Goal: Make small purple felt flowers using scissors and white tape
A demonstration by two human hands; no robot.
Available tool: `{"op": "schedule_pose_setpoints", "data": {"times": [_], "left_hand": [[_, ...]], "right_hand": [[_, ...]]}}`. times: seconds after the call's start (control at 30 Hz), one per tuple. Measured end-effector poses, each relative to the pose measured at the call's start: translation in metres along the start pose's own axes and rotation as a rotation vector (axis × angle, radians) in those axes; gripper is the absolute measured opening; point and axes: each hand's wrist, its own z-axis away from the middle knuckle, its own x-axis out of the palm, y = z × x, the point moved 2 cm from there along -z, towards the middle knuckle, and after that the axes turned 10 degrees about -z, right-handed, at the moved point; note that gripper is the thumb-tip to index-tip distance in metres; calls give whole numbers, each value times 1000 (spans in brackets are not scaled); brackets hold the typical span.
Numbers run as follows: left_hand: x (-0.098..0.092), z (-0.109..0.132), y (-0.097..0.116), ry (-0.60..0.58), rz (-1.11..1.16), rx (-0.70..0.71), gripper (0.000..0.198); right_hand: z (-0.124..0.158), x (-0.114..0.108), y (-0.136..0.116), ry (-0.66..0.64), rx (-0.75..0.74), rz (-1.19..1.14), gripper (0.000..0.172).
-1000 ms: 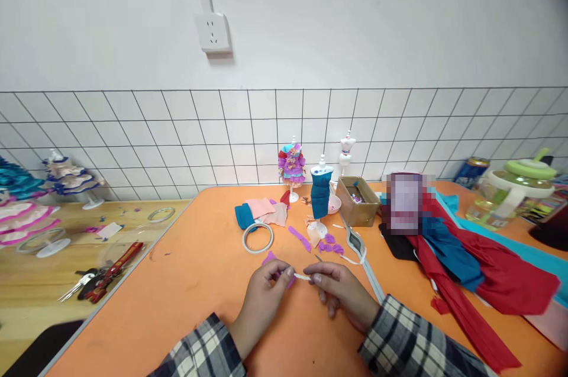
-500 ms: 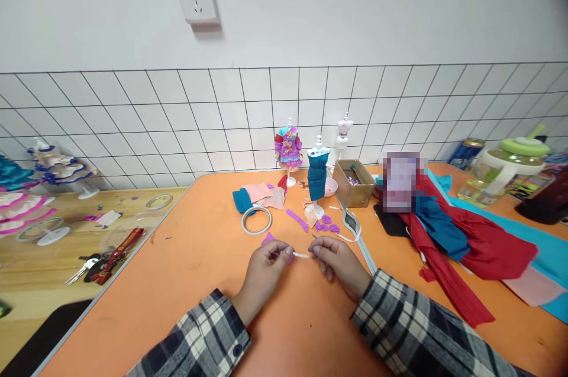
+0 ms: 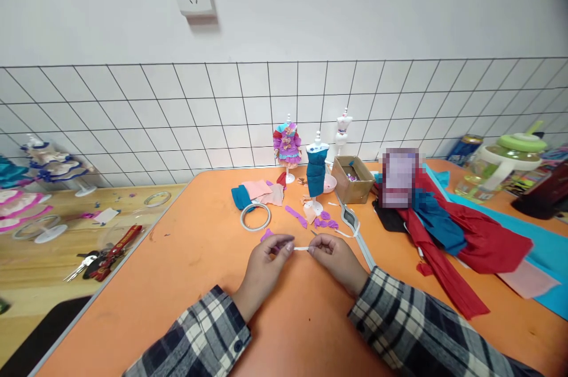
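My left hand (image 3: 265,267) and my right hand (image 3: 338,261) meet over the orange table (image 3: 199,282), both in pinches. Between their fingertips stretches a small white strip (image 3: 301,248), one end in each hand. Just beyond the hands lie purple fabric scraps (image 3: 296,216) and a white tape ring (image 3: 255,216). A small mannequin in a blue dress (image 3: 316,173) stands behind them, with a purple-dressed mannequin (image 3: 287,146) and a bare white one (image 3: 344,127) farther back.
A cardboard box (image 3: 352,179) sits near the mannequins. Red and blue cloth (image 3: 461,235) lies heaped at the right, with a green-lidded jug (image 3: 506,167) and a can (image 3: 464,148) behind. On the wooden table at left lie keys (image 3: 100,258) and doll dresses (image 3: 22,205).
The view has tipped a little, so everything sits lower and nearer. Both hands keep the pinch on the white strip and have drawn it slightly tauter.
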Motion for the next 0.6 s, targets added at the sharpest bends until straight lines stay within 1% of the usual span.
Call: {"op": "schedule_pose_setpoints", "data": {"times": [0.1,0.17,0.23,0.3,0.4,0.5,0.6], "left_hand": [[-7,-1,2,120,44,8,28],[-9,1,4,137,33,44,23],[-8,4,6,86,-16,96,24],[-3,8,8,10,-87,151,21],[8,14,8,-74,-162,189,19],[12,16,9,-90,-197,181,23],[11,15,9,-71,-252,194,23]], "right_hand": [[-1,-6,-1,64,18,20,21],[-2,-9,0,105,-7,78,19],[-3,-11,1,155,-62,180,16],[-2,-11,1,195,-134,293,13],[3,-7,-3,189,-255,432,9],[9,-2,-11,148,-366,557,8],[15,2,-17,116,-447,655,8]]}}
